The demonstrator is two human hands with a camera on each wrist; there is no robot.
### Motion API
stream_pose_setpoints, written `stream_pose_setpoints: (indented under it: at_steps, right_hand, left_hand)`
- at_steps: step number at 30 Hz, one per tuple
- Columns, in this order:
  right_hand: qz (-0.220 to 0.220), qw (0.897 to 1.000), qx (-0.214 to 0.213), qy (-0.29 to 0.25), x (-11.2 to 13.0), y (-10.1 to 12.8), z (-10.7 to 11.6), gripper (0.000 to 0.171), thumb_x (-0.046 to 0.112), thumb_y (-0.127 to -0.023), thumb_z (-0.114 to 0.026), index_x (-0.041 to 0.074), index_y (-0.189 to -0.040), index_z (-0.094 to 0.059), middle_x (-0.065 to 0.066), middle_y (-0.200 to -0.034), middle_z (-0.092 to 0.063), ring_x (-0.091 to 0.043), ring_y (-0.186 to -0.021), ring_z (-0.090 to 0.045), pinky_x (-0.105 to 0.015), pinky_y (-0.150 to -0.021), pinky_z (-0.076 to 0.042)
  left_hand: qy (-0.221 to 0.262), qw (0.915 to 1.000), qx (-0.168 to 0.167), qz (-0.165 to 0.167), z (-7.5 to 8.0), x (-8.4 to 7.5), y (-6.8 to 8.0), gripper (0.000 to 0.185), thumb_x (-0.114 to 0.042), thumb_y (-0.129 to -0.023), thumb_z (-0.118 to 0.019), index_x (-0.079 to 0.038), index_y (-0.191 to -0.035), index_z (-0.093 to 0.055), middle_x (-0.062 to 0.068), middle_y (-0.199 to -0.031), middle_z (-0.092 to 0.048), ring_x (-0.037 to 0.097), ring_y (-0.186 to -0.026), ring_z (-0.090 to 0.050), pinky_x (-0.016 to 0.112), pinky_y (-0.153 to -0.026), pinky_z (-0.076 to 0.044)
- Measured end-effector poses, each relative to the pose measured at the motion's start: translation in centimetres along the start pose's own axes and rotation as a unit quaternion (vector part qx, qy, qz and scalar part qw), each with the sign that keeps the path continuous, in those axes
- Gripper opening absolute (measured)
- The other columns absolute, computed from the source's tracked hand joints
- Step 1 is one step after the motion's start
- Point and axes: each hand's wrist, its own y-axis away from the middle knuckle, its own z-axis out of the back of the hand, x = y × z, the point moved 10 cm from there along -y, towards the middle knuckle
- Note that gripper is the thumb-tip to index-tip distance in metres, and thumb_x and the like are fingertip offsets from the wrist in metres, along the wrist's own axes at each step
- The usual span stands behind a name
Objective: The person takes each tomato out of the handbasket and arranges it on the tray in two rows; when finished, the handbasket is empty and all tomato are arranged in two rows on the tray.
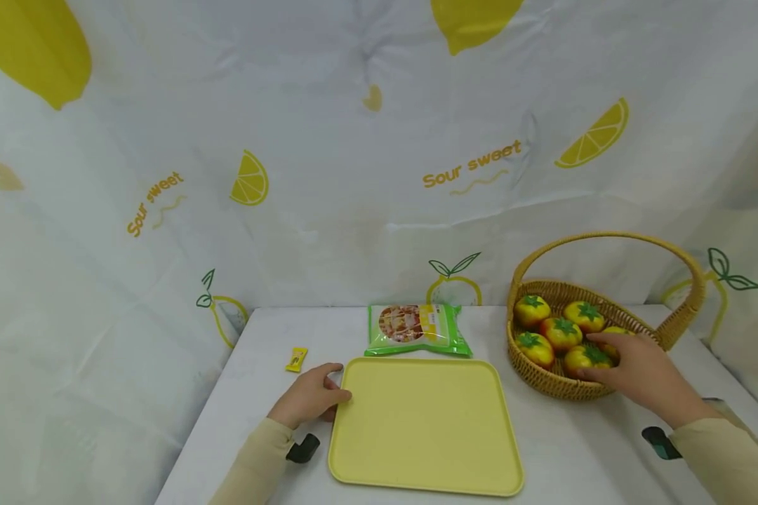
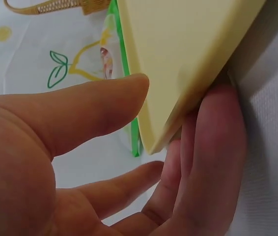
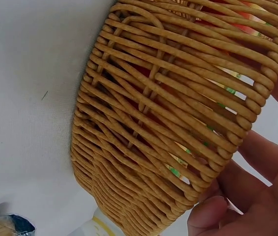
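Observation:
A pale yellow tray lies on the white table. My left hand grips its left edge, the thumb over the rim and some fingers beneath it. To the right stands a wicker basket holding several yellow-red tomato-like fruits with green leafy tops. My right hand reaches over the basket's near right rim. Its thumb and forefinger lie spread at either side of the front fruit. The woven wall hides its fingertips in the right wrist view, so a firm hold is not visible.
Behind the tray lies a green-edged food packet. A small yellow wrapped sweet lies left of the tray. The basket's tall handle arches above the fruits. A lemon-print cloth hangs along the table's back edge.

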Motion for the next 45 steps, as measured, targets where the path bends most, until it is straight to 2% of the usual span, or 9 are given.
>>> stream_pose_setpoints:
  at_steps: [7,17,24,29,33,38,45]
  right_hand:
    - [0.007,1.000,0.010,0.004,-0.1,-0.4,-0.9,0.081,0.051,-0.088,-0.086,-0.013,-0.134,-0.067,-0.043,-0.134,-0.063,-0.065,-0.117,-0.053,-0.083,-0.102,-0.040]
    - [0.001,1.000,0.017,0.011,-0.6,-0.2,-0.8,0.073,0.047,-0.091,-0.085,-0.012,-0.131,-0.068,-0.044,-0.131,-0.063,-0.066,-0.116,-0.054,-0.081,-0.095,-0.046]
    - [0.003,1.000,0.022,0.005,-0.1,-0.3,-0.1,0.079,0.051,-0.090,-0.084,-0.013,-0.132,-0.067,-0.047,-0.134,-0.060,-0.069,-0.118,-0.054,-0.079,-0.091,-0.051]
    - [-0.015,1.000,0.018,0.004,0.6,-0.1,0.9,0.089,0.060,-0.090,-0.081,-0.011,-0.141,-0.061,-0.049,-0.144,-0.050,-0.072,-0.123,-0.049,-0.082,-0.093,-0.048]
    - [-0.006,1.000,-0.003,-0.005,2.4,0.3,2.0,0.090,0.060,-0.092,-0.080,-0.010,-0.145,-0.058,-0.048,-0.147,-0.047,-0.071,-0.125,-0.048,-0.083,-0.094,-0.047]
    - [0.028,0.998,-0.045,-0.021,5.8,0.5,2.8,0.087,0.057,-0.091,-0.083,-0.009,-0.143,-0.060,-0.043,-0.142,-0.055,-0.063,-0.120,-0.056,-0.075,-0.090,-0.051]
    - [0.062,0.993,-0.067,-0.070,11.7,0.2,1.5,0.082,0.058,-0.090,-0.083,-0.002,-0.143,-0.065,-0.034,-0.139,-0.061,-0.053,-0.114,-0.065,-0.068,-0.087,-0.057]
  left_hand:
    - [0.006,0.9999,0.013,-0.003,-0.2,0.5,-0.2,0.066,-0.016,-0.092,-0.081,-0.007,-0.153,-0.058,0.008,-0.101,-0.069,0.016,-0.071,-0.073,0.032,-0.065,-0.063]
    - [0.011,0.9995,0.024,-0.015,-0.6,0.2,-0.5,0.066,-0.012,-0.090,-0.081,-0.012,-0.153,-0.059,0.009,-0.099,-0.068,0.017,-0.072,-0.073,0.031,-0.067,-0.062]
    - [-0.004,0.9996,0.026,-0.005,-0.6,0.4,-0.8,0.067,-0.014,-0.089,-0.082,-0.016,-0.153,-0.059,0.008,-0.098,-0.069,0.017,-0.072,-0.074,0.031,-0.070,-0.059]
    - [-0.013,0.9994,0.031,0.001,-0.5,0.9,-1.3,0.068,-0.015,-0.089,-0.082,-0.018,-0.153,-0.059,0.008,-0.097,-0.069,0.018,-0.069,-0.076,0.032,-0.072,-0.057]
    - [-0.005,0.9995,0.033,0.001,-0.4,1.2,-1.5,0.069,-0.013,-0.089,-0.080,-0.017,-0.154,-0.058,0.009,-0.098,-0.069,0.020,-0.066,-0.075,0.033,-0.068,-0.061]
    - [0.000,0.9995,0.033,0.002,-0.6,0.9,-1.5,0.069,-0.010,-0.091,-0.077,-0.017,-0.156,-0.055,0.011,-0.100,-0.068,0.020,-0.066,-0.074,0.035,-0.062,-0.065]
    - [0.000,0.9992,0.038,0.012,-0.6,0.7,-1.2,0.068,-0.012,-0.094,-0.077,-0.018,-0.157,-0.054,0.011,-0.101,-0.068,0.020,-0.064,-0.074,0.036,-0.062,-0.065]
